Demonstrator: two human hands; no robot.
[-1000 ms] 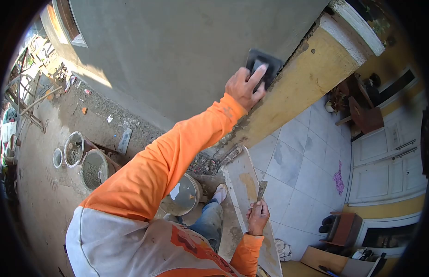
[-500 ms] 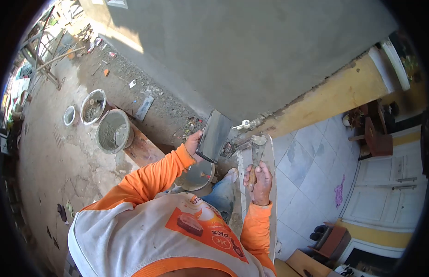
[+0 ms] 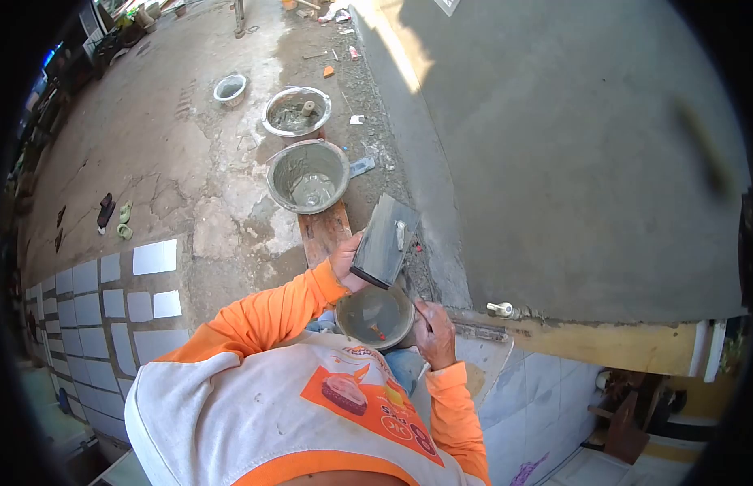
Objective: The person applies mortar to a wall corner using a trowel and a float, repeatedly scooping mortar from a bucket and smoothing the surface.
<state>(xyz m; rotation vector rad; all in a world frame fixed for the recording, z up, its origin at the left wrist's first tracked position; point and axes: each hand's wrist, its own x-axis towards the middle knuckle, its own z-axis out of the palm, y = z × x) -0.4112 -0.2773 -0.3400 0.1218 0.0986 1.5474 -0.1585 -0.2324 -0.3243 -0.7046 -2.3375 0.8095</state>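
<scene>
A grey wall [image 3: 571, 170] borders rough ground [image 3: 371, 146]; left grip [image 3: 346, 262] clamps a float [image 3: 383, 247]; right grip [image 3: 437, 334], I cannot tell.

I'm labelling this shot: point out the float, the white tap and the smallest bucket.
Float [image 3: 382, 243], head view: flat face.
White tap [image 3: 500, 309], head view: body.
Smallest bucket [image 3: 230, 99], head view: near rim.

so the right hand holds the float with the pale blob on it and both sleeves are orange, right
Not quite: the head view shows the left hand holding the float with the pale blob on it. Both sleeves are orange.
</scene>
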